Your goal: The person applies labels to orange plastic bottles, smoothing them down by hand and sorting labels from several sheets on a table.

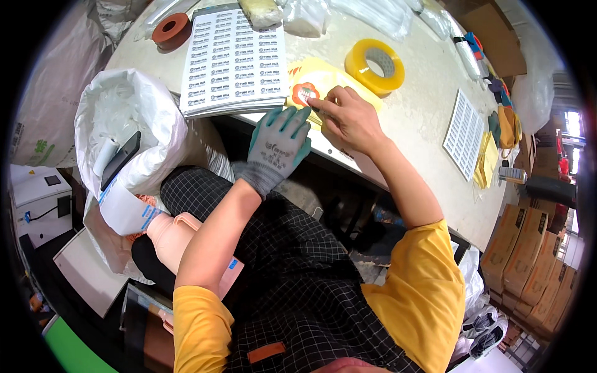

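Note:
A stack of yellow packets (323,68) lies by the near table edge, the top one printed with a red flower shape. My right hand (351,121) is bare and curled over this packet. Its index finger and thumb come together at the flower, beside a small white patch like a label; what they pinch, if anything, is too small to make out. My left hand (278,140) wears a grey glove with teal fingertips. Its fingers are stretched out at the packet's near edge, next to a stack of printed label sheets (236,59).
Right of the packets sits a yellow tape roll (356,62); a brown roll (178,38) is at back left. Clear plastic bags (373,15) line the far side. An open white sack (171,115) with a phone (122,156) stands left. Another label sheet (464,133) lies right.

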A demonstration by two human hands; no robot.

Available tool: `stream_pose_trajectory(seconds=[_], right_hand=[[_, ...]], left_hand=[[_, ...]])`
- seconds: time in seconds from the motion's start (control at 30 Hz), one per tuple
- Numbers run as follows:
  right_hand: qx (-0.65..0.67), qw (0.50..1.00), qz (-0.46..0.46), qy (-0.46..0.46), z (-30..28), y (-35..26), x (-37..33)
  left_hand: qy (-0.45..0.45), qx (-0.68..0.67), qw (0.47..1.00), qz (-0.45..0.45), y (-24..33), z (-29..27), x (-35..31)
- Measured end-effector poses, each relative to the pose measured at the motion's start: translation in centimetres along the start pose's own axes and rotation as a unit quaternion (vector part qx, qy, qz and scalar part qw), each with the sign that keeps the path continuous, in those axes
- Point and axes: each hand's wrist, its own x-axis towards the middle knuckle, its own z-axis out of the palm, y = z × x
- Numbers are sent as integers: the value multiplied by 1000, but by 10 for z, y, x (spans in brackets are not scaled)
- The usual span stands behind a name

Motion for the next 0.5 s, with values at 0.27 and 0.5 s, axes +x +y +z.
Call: stream_pose_trajectory(seconds=[0.27, 0.5], right_hand=[[172, 969, 105, -143, -11, 21, 18], [470, 829, 281, -113, -28, 29, 30]], left_hand=[[-44, 5, 999, -7, 24, 6, 3], [-56, 0, 998, -43, 33, 7, 10]])
